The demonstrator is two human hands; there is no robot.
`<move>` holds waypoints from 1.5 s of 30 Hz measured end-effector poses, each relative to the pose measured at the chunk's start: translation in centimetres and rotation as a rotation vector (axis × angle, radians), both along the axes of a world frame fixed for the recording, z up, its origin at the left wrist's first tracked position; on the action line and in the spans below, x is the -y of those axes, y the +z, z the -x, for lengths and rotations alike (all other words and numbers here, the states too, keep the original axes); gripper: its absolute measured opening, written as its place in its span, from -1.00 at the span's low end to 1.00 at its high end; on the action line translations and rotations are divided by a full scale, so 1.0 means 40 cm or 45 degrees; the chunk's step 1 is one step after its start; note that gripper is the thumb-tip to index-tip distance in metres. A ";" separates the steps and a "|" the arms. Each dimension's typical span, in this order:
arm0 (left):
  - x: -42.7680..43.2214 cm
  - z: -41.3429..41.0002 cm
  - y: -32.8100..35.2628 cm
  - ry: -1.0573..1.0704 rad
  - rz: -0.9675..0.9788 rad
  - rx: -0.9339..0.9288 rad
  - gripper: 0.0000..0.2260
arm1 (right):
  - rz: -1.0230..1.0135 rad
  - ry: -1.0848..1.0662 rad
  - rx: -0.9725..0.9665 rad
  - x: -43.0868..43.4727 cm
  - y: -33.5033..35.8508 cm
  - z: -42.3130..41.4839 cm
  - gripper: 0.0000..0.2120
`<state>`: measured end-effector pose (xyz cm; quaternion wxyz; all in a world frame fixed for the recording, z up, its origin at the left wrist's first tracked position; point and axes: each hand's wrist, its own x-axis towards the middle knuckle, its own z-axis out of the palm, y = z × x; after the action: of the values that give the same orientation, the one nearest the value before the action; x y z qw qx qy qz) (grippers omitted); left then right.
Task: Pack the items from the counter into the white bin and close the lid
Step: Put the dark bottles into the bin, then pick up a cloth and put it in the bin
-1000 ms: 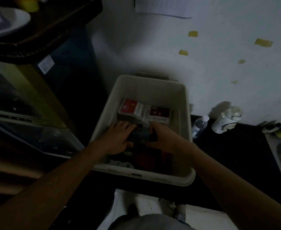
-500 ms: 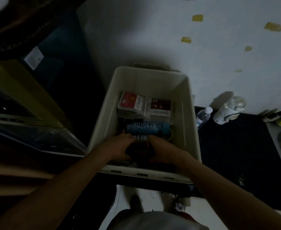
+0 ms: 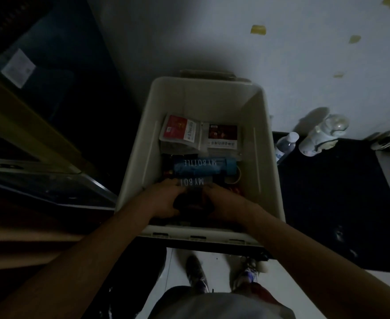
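Head view: the white bin (image 3: 203, 236) stands open at the near edge of the dark desk (image 3: 327, 203), its long axis running away from the person toward the wall. Both hands are down inside its near end. The left hand (image 3: 164, 199) and right hand (image 3: 224, 203) have their fingers curled round a dark bottle (image 3: 192, 184) from either side, so they grip it between them. That bottle lies crosswise, its long axis from the left wall of the bin to the right, with white lettering showing just past the fingertips. Just behind it, farther from the person and parallel to it, lies a blue bottle (image 3: 200, 166); the two look to be touching or nearly so. Beyond that, two packets (image 3: 181, 130) lie side by side, with bare bin floor behind them at the far end. The hands are about equally near the dark bottle, one at each end. I judge that settling it calls for a straight push down, since the blue bottle blocks the way forward. The hands cover most of the dark bottle, and what lies under it is lost in the dim light. A clear bottle (image 3: 286, 143) stands on the desk just right of the bin, near the far edge. I cannot make out the lid with any certainty.
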<state>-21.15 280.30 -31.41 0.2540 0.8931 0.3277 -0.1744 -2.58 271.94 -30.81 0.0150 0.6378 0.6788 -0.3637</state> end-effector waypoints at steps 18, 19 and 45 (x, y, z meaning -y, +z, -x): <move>0.021 -0.026 0.079 0.050 -0.102 0.209 -0.67 | -0.178 -0.256 -0.137 0.034 0.110 -0.033 -0.80; 0.027 -0.032 0.091 0.052 -0.114 0.243 -0.68 | -0.223 -0.279 -0.166 0.044 0.126 -0.040 -0.82; 0.354 -0.603 0.178 0.100 -0.181 0.696 -0.66 | -0.496 -0.530 -0.410 0.251 0.165 -0.619 -0.78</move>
<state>2.98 266.13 -24.29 0.2764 0.9091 0.2930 0.1062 22.18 261.88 -24.22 -0.2896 0.6879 0.5844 -0.3186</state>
